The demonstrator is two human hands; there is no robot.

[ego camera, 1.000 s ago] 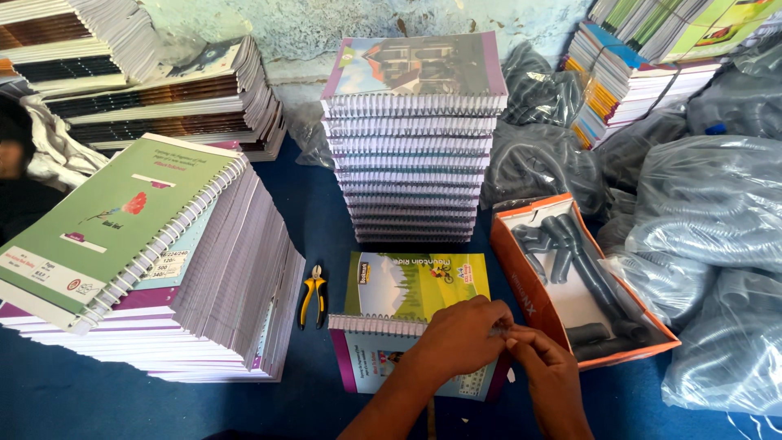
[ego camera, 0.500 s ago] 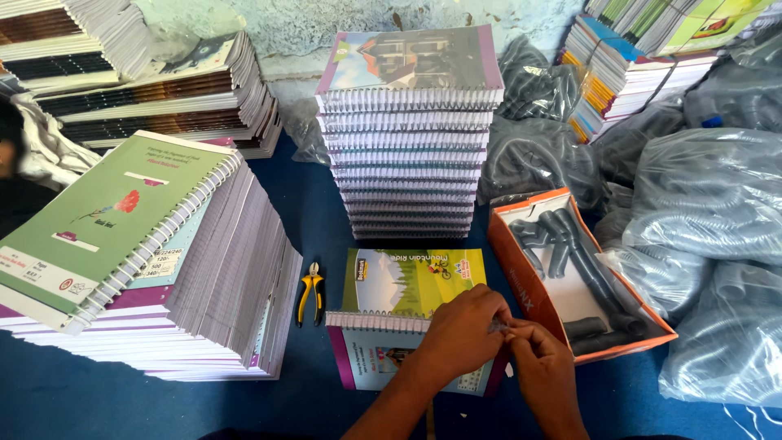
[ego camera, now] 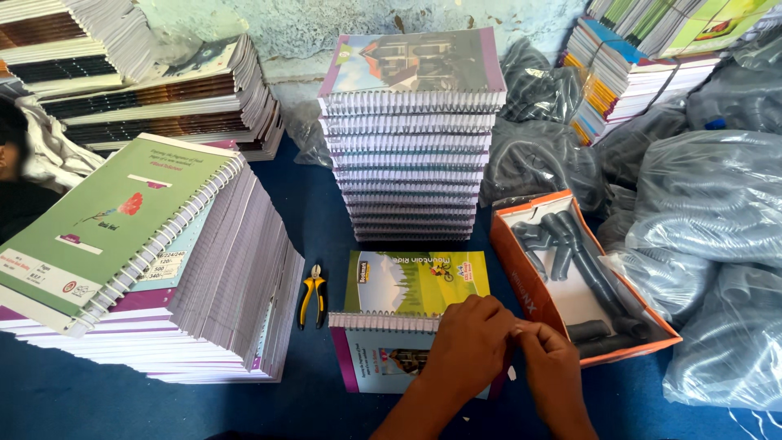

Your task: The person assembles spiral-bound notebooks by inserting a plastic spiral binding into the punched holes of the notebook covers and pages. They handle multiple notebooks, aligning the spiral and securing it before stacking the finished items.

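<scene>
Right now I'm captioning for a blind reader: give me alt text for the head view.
Two hands, left hand and right hand, meet fingertip to fingertip over an open spiral notebook on a blue surface. Yellow-handled pliers lie beside it, an orange box of grey tubes on the other side, with tall notebook stacks behind.

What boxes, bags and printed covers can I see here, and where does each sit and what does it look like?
Orange cardboard box: right of the hands, open, white inside, holding dark grey tubes.
Clear plastic bags: far right, bulging, greyish.
Green-yellow cover: centre, flat, mountain picture; left hand rests on the open book.
Green notebook cover: left pile, tilted, with small white labels.
Right hand: meeting the left at the book's right edge.
</scene>
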